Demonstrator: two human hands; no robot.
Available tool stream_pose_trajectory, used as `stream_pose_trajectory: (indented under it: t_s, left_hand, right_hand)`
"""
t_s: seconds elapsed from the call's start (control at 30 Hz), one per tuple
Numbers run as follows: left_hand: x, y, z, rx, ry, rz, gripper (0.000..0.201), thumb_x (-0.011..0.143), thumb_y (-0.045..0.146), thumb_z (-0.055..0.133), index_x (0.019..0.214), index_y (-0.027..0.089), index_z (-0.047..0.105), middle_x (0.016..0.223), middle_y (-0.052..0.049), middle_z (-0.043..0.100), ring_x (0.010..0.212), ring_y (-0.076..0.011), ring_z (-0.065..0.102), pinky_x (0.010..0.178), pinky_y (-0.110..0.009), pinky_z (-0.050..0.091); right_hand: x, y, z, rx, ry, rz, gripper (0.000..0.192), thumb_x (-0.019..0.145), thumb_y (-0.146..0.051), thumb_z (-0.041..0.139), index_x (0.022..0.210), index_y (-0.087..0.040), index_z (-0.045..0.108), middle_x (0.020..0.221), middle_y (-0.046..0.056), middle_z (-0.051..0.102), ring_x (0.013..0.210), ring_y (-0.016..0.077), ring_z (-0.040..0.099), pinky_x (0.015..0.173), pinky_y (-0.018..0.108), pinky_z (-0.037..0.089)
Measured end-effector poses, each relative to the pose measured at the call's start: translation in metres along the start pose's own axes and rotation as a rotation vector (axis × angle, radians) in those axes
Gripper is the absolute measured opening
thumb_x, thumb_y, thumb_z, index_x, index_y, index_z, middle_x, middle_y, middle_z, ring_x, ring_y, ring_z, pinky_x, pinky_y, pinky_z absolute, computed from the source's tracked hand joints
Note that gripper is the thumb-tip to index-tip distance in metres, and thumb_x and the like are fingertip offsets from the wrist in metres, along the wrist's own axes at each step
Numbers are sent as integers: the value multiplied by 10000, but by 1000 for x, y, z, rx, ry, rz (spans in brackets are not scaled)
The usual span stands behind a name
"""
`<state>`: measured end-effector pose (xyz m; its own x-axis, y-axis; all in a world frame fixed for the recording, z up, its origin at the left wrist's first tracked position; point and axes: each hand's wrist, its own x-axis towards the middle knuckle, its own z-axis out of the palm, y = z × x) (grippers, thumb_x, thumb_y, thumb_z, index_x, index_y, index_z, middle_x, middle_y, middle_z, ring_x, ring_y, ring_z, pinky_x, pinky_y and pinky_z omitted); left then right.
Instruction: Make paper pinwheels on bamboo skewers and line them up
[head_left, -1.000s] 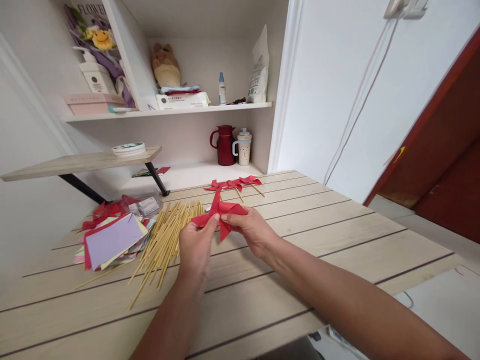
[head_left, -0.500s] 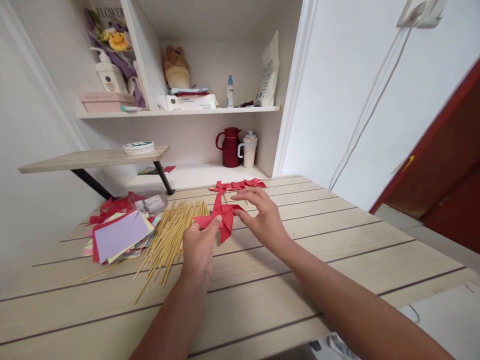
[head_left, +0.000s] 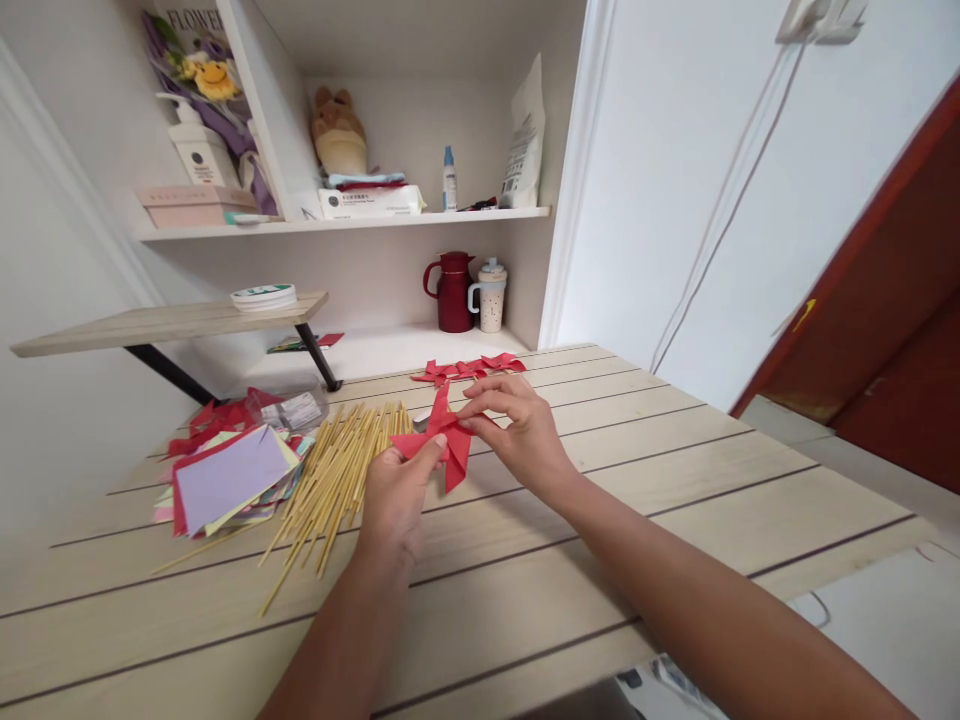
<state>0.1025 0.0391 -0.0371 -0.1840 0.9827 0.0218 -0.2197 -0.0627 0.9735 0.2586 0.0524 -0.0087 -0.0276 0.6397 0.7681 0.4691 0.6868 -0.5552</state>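
Table (head_left: 675, 500): pale wood planks with dark seams, filling the lower view; everything below the shelves lies on it.
Shelves (head_left: 420, 215): white unit behind the table. The upper board carries a plush toy (head_left: 337, 130), a wipes pack (head_left: 367, 202), a small bottle (head_left: 448, 180) and a white bag (head_left: 523, 135); the niche under it holds a red jug (head_left: 450, 290) with a mug (head_left: 489, 295) just beside it.
Side shelf (head_left: 172, 322): wooden board on a black bracket at the left, with a tape roll (head_left: 262, 296) on top.
Papers (head_left: 225, 478): loose stack of coloured sheets on the table's left part, a lilac sheet uppermost, red scraps behind it.
Sticks (head_left: 330, 475): heap of thin bamboo skewers just right of the papers, fanned toward the viewer.
Left hand (head_left: 397, 500): raised above the table beside the sticks, thumb and fingers pinched closed on the left flap of the pinwheel.
Right hand (head_left: 521, 430): fingertips closed on the pinwheel's centre from the right, other fingers curled.
Pinwheel (head_left: 442, 440): red folded paper, held between both hands above the table, one point up, one hanging down.
Finished pinwheels (head_left: 472, 368): a few red ones on sticks, lying near the table's far edge, behind the hands.
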Motion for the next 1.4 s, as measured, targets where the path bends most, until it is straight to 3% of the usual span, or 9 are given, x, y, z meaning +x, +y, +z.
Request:
stream_pose_trajectory:
  t_s: [0.23, 0.6, 0.77, 0.9, 1.0, 1.1, 1.17, 1.27, 1.4]
  left_hand:
    - [-1, 1, 0, -9, 82, 26, 270, 627, 358, 840, 763, 156, 723, 779, -48, 746, 770, -181, 670, 772, -308, 492]
    - [-1, 3, 2, 4, 101, 77, 251, 631, 357, 833, 752, 163, 730, 774, -53, 748, 764, -194, 681, 757, -318, 505]
    - [-3, 3, 5, 51, 129, 100, 257, 623, 347, 827, 774, 156, 745, 778, -60, 755, 727, -205, 685, 699, -321, 522]
    - [-6, 5, 6, 97, 124, 111, 278, 631, 346, 820, 815, 148, 756, 786, -61, 761, 719, -201, 687, 689, -315, 528]
    - [-6, 5, 5, 80, 101, 104, 308, 630, 367, 825, 829, 140, 758, 816, -73, 766, 751, -206, 692, 729, -328, 534]
    - [-5, 5, 5, 52, 44, 77, 341, 623, 380, 833, 849, 135, 760, 847, -84, 767, 790, -216, 699, 766, -342, 534]
    - [-5, 5, 5, 53, 28, 77, 336, 625, 379, 833, 848, 137, 761, 856, -84, 769, 803, -215, 699, 779, -340, 530]
    - [-5, 5, 5, 85, 54, 96, 310, 629, 370, 829, 827, 142, 762, 839, -76, 769, 793, -207, 694, 770, -329, 523]
    - [-4, 4, 6, 107, 77, 88, 302, 622, 352, 829, 831, 144, 762, 815, -72, 769, 780, -208, 695, 755, -326, 521]
  right_hand:
    - [0, 1, 1, 80, -102, 52, 121, 814, -178, 715, 787, -288, 759, 1039, 35, 716, 1061, 237, 628, 967, 431, 452]
    - [3, -3, -1, 124, -172, 54, 104, 843, -229, 692, 787, -288, 756, 889, 17, 748, 924, 228, 653, 922, 419, 445]
    - [1, -4, 1, 136, -151, 95, 83, 813, -223, 712, 780, -285, 756, 1030, 38, 721, 1045, 240, 624, 976, 435, 424]
    - [3, -2, -2, 358, -116, 259, 47, 828, -306, 694, 821, -266, 717, 1198, 38, 682, 1192, 240, 579, 1029, 429, 400]
    - [8, 4, -7, 567, -126, 484, 211, 864, -417, 656, 1028, -284, 662, 1138, 43, 719, 1173, 223, 604, 1034, 426, 397]
    - [10, 10, -10, 636, -216, 702, 359, 874, -517, 623, 1139, -276, 647, 1052, 54, 750, 1132, 225, 630, 1077, 446, 347]
    - [10, 12, -10, 692, -290, 739, 373, 843, -541, 652, 1068, -247, 696, 1050, 56, 750, 1092, 227, 642, 1074, 433, 352]
    - [9, 10, -9, 747, -369, 683, 298, 753, -474, 764, 885, -209, 738, 951, 37, 751, 964, 211, 657, 1009, 399, 402]
    - [9, 3, -7, 738, -328, 676, 228, 663, -378, 838, 742, -199, 720, 753, -5, 716, 785, 171, 634, 922, 373, 427]
